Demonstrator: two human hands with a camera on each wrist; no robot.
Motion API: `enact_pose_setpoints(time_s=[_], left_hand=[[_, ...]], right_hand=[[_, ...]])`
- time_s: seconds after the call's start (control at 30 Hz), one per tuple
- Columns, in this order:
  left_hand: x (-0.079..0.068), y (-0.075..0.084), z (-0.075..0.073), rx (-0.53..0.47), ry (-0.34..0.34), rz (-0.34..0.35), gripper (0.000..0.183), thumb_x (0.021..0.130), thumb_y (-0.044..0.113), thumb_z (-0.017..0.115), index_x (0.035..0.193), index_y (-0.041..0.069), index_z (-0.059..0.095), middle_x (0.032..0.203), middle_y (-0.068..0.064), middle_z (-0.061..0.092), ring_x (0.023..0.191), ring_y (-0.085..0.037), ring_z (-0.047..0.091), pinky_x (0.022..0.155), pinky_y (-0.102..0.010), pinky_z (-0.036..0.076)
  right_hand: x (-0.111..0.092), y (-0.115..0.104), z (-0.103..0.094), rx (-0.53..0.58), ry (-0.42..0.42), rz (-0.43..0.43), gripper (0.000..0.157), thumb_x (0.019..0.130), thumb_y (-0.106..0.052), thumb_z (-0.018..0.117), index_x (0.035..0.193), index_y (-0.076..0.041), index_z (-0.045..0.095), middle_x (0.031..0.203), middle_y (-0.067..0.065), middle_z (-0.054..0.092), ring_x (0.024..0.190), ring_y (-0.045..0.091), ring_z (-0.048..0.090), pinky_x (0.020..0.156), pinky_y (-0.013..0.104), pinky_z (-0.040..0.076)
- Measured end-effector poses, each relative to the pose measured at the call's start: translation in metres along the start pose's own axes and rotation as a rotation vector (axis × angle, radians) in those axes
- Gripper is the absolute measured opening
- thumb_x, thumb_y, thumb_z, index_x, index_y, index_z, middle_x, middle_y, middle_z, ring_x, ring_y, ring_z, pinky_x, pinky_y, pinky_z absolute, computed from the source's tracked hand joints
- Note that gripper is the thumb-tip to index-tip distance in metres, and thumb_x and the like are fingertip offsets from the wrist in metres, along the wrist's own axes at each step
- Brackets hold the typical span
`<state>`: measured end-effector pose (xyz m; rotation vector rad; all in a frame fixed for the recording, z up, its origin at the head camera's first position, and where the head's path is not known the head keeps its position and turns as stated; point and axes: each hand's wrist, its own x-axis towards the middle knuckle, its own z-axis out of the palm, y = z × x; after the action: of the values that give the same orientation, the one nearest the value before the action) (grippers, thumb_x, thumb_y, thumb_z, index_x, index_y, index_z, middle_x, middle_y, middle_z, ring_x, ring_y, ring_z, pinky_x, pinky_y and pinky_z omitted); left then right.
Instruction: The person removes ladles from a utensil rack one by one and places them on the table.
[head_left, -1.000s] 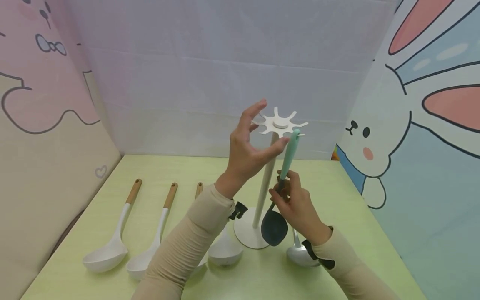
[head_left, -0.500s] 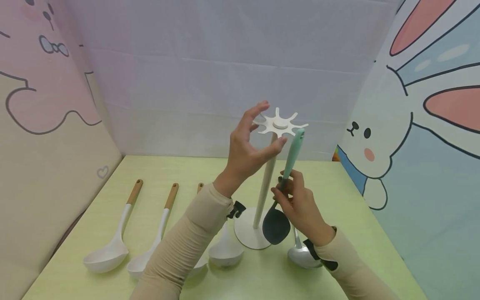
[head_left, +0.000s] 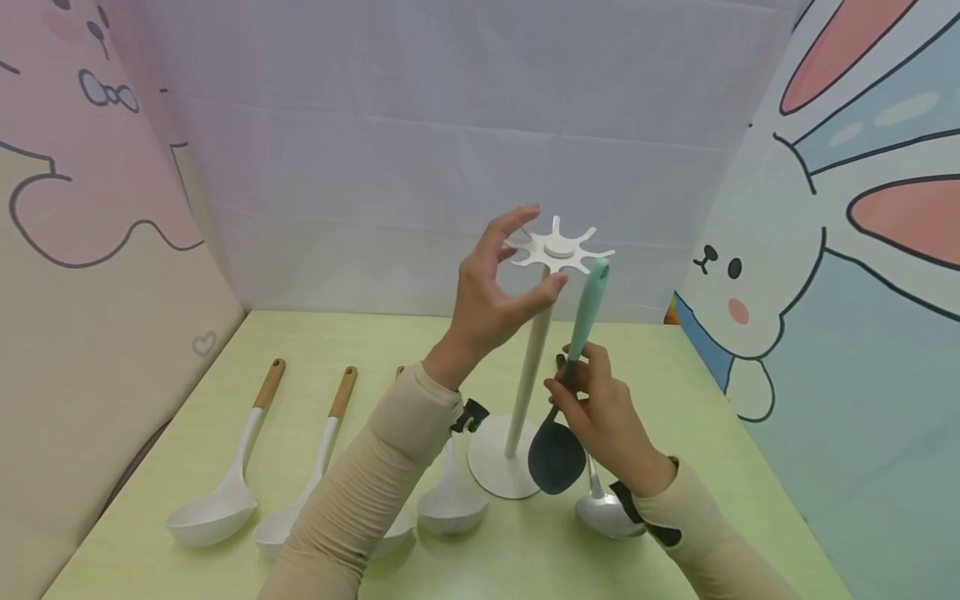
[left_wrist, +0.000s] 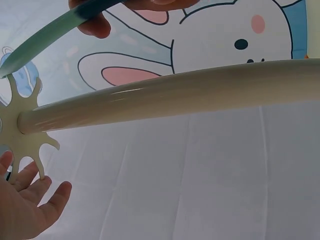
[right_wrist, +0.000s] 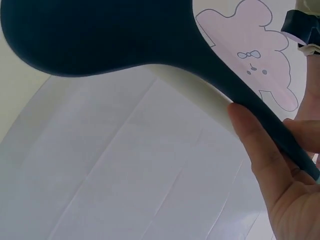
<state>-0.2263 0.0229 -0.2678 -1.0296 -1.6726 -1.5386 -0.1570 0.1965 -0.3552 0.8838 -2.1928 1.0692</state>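
Note:
A white utensil rack (head_left: pixel 528 358) stands upright, topped by a disc (head_left: pixel 560 247) of radiating hooks. My left hand (head_left: pixel 487 283) curves around this disc, thumb at its front and fingers behind; in the left wrist view, fingertips (left_wrist: pixel 40 184) meet the hook ends. My right hand (head_left: pixel 600 408) pinches the dark neck of a ladle (head_left: pixel 557 458) with a mint-green handle. The ladle is held raised, bowl down, beside the post. Its handle end (left_wrist: pixel 17 60) overlaps a hook tip in the left wrist view. Close up, the right thumb and fingers (right_wrist: pixel 260 150) press the neck from both sides.
Several white ladles with wooden handles, such as the leftmost one (head_left: pixel 213 512), lie on the pale green table (head_left: pixel 720 467). My left forearm partly covers some. A silver ladle (head_left: pixel 603 512) lies under my right wrist. Printed fabric walls enclose the sides and back.
The disc has turned slightly, my left thumb shifting left along with its front hooks. The green handle's end has moved a little right, off the hook it overlapped in the head view.

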Motion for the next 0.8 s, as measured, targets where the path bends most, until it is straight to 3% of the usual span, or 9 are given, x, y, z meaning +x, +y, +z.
enact_pose_setpoints(time_s=[0.27, 0.47, 0.73, 0.8], left_hand=[[0.001, -0.006, -0.002, 0.006, -0.009, 0.000, 0.066, 0.081, 0.020, 0.070, 0.137, -0.008, 0.048, 0.140, -0.022, 0.053, 0.129, -0.018, 0.050, 0.101, -0.036, 0.047], [0.003, -0.009, -0.002, -0.008, -0.013, 0.000, 0.068, 0.080, 0.025, 0.068, 0.136, -0.009, 0.048, 0.139, -0.022, 0.053, 0.127, -0.020, 0.051, 0.100, -0.034, 0.047], [0.006, -0.014, -0.006, -0.085, -0.038, -0.010, 0.069, 0.081, 0.024, 0.067, 0.137, -0.010, 0.046, 0.139, -0.024, 0.053, 0.131, -0.017, 0.046, 0.100, -0.042, 0.047], [0.006, -0.015, -0.007, -0.093, -0.046, -0.015, 0.070, 0.081, 0.024, 0.066, 0.138, -0.010, 0.046, 0.139, -0.023, 0.053, 0.132, -0.017, 0.046, 0.100, -0.039, 0.046]], right_hand=[[0.001, -0.003, -0.006, 0.001, 0.005, -0.023, 0.056, 0.081, 0.020, 0.069, 0.125, 0.004, 0.037, 0.083, 0.010, 0.069, 0.074, 0.023, 0.071, 0.061, 0.020, 0.058], [0.001, -0.003, -0.010, -0.021, 0.013, -0.021, 0.053, 0.083, 0.017, 0.069, 0.124, 0.005, 0.038, 0.085, 0.013, 0.070, 0.074, 0.023, 0.071, 0.062, 0.018, 0.057], [0.000, 0.004, -0.016, -0.046, 0.033, 0.010, 0.053, 0.083, 0.018, 0.069, 0.124, 0.005, 0.038, 0.082, 0.012, 0.069, 0.072, 0.023, 0.071, 0.061, 0.019, 0.057], [0.000, 0.006, -0.018, -0.071, 0.037, 0.010, 0.054, 0.082, 0.018, 0.070, 0.124, 0.005, 0.038, 0.081, 0.012, 0.068, 0.072, 0.024, 0.071, 0.061, 0.018, 0.057]])
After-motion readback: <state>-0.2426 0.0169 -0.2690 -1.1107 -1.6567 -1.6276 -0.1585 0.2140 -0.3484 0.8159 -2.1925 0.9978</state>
